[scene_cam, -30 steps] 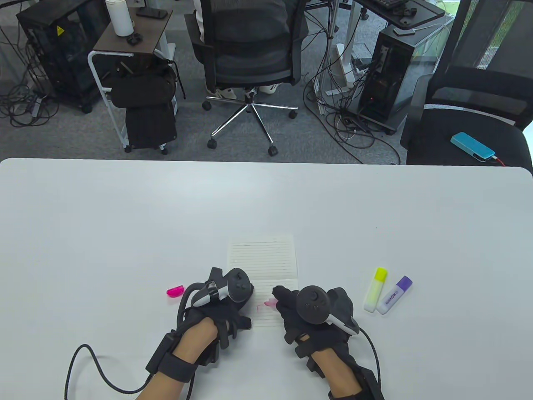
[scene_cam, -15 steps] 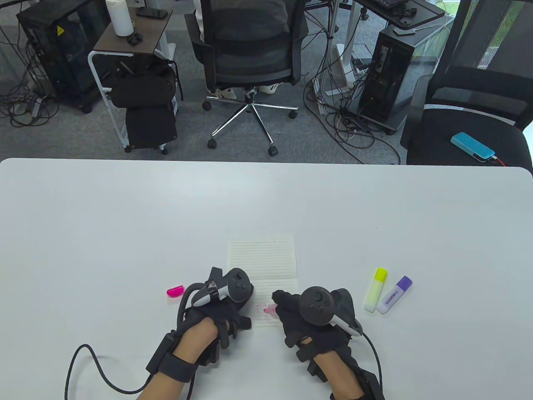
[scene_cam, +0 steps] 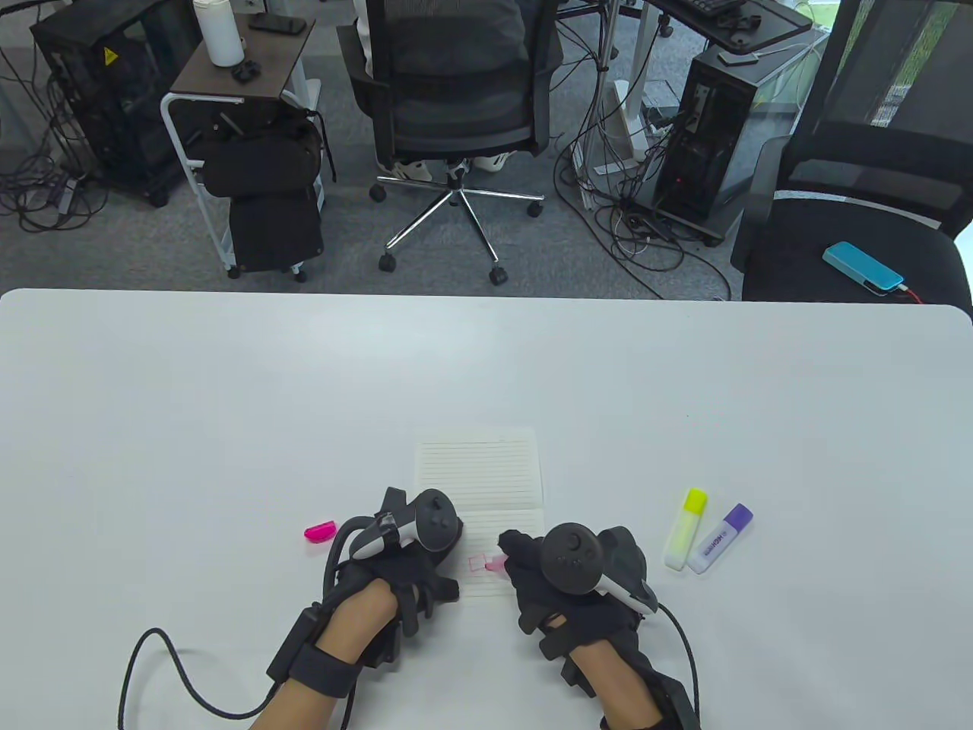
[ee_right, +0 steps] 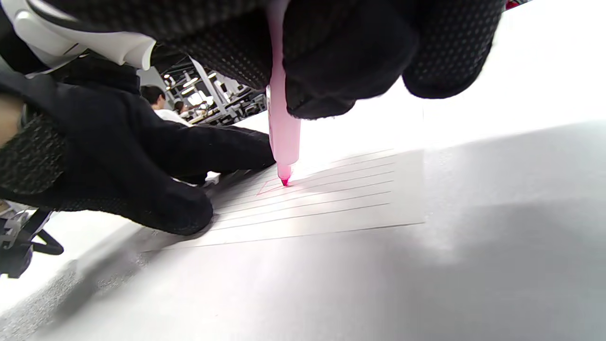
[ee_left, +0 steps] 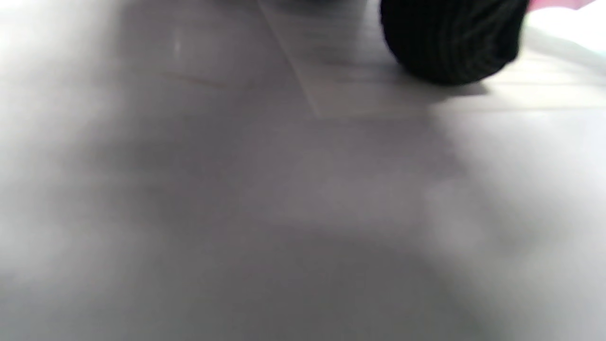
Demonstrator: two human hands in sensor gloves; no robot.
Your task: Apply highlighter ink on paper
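Right wrist view, right hand (ee_right: pixel 331 52) fingers pinching pink highlighter (ee_right: pixel 283 128), tip on paper (ee_right: pixel 331 199), left hand (scene_cam: pixel 395 566) flat.

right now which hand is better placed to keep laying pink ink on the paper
Right. The right hand grips the pink highlighter with its tip on the lined paper. The left hand rests on the paper's edge, steadying it.
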